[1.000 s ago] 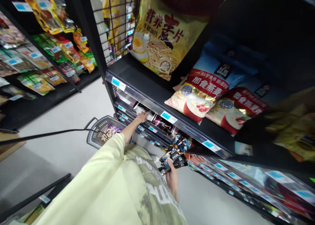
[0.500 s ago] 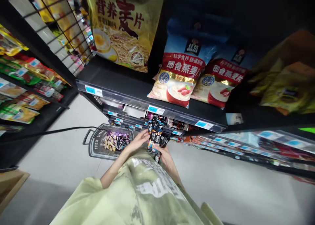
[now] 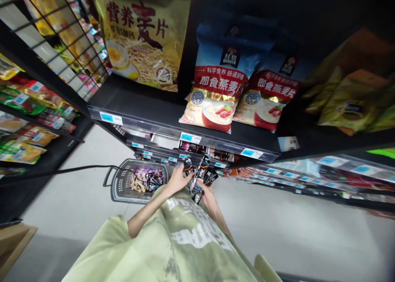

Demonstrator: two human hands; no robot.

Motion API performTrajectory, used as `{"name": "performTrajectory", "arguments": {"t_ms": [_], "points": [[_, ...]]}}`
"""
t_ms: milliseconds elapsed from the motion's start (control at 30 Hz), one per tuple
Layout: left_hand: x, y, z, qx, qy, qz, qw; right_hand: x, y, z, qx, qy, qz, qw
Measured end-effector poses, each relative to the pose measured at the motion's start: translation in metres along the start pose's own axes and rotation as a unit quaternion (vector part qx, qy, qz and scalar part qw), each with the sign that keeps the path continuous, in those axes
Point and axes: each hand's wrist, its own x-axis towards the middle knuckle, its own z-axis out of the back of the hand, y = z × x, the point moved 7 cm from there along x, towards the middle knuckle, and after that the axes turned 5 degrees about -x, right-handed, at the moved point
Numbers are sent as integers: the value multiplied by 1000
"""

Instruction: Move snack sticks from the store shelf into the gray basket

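Observation:
In front of my shirt, my right hand (image 3: 207, 192) is closed around a bunch of small dark snack packets (image 3: 201, 173) with blue and orange markings. Beside it, my left hand (image 3: 179, 180) pinches a similar dark packet (image 3: 187, 165), held slightly apart from the bunch. A grey plastic shopping basket (image 3: 120, 191) stands on the floor to the left of my left hand. Inside lie small packets (image 3: 148, 180) in purple, cream and black. Some of my fingertips are hidden behind the packets.
Black shelving (image 3: 138, 105) rises ahead, holding a gold cereal bag (image 3: 142, 39) and Quaker oatmeal bags (image 3: 217, 84). Lower shelves with price tags sit just beyond my hands. A black strap (image 3: 74, 170) runs to the basket. A cardboard box (image 3: 18, 241) is at lower left.
My left hand has drawn one packet slightly left, away from the bunch, which now looks more fanned out. My right hand keeps its grip. The view has shifted slightly.

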Motion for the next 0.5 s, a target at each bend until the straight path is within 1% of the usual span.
{"name": "performTrajectory", "arguments": {"t_ms": [67,100,167,233,300,433,500], "points": [[-3,-14,-4,34,8,-39,999,-2,5,3,0,-13,19,1000],[-5,-21,-6,39,22,-65,997,-3,8,4,-5,-16,32,999],[-9,-31,-12,36,64,-115,991,-7,18,6,-20,-22,64,998],[-14,-36,-17,30,105,-143,984,-11,26,8,-30,-22,86,996],[-17,-37,-19,48,118,-148,981,-13,31,10,-38,-20,91,995],[-23,-35,-20,138,97,-129,977,-13,31,13,-55,-11,77,995],[-28,-38,-23,186,116,-132,967,-11,27,14,-60,-3,67,996]]}}
